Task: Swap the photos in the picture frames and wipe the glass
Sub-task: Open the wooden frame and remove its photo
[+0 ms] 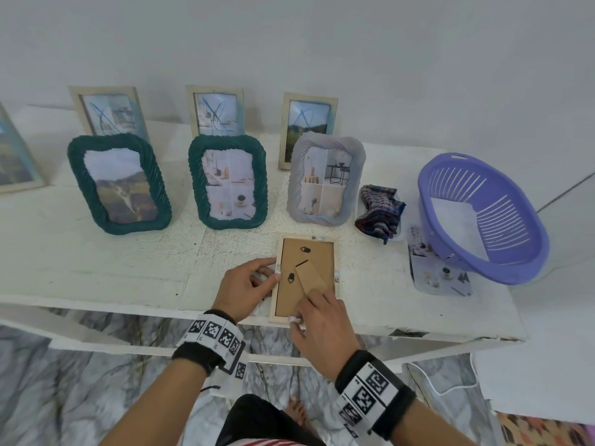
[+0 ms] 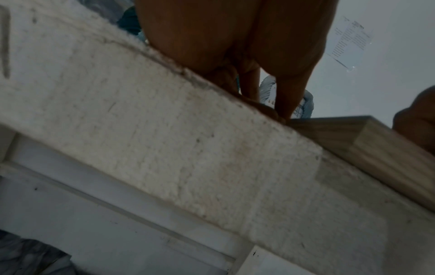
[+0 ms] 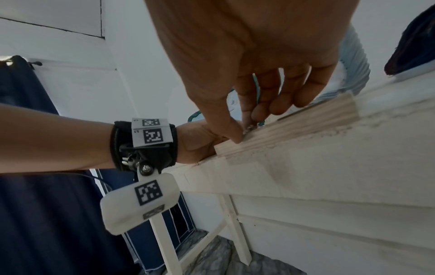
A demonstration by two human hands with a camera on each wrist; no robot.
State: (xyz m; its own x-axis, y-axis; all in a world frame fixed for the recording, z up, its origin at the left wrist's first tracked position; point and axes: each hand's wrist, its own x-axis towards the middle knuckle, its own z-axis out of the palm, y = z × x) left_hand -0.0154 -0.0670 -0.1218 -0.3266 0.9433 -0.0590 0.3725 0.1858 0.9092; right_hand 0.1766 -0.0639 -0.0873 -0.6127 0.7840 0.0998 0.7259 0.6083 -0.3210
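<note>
While frame [image 1: 305,278] lies face-down, both hands touching; no writing legible.

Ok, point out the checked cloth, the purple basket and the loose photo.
checked cloth [image 1: 380,210], head view, middle of the folds
purple basket [image 1: 433,201], head view, left wall
loose photo [image 1: 433,275], head view, uncovered lower part

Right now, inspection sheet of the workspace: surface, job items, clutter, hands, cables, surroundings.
Surface: white table, rough top.
Job's things: wooden frame face down at the front edge, backing board up; three wicker frames upright mid-table, three wooden frames behind with blue scribbles on the glass; checked cloth; loose photo partly under the basket.
Clutter: purple basket holding a white sheet.
Hands: left hand holds the face-down frame's left edge; right hand fingers at its near edge, grip unclear.
Cables: nothing seen.
Surroundings: white wall, marble floor.
</note>
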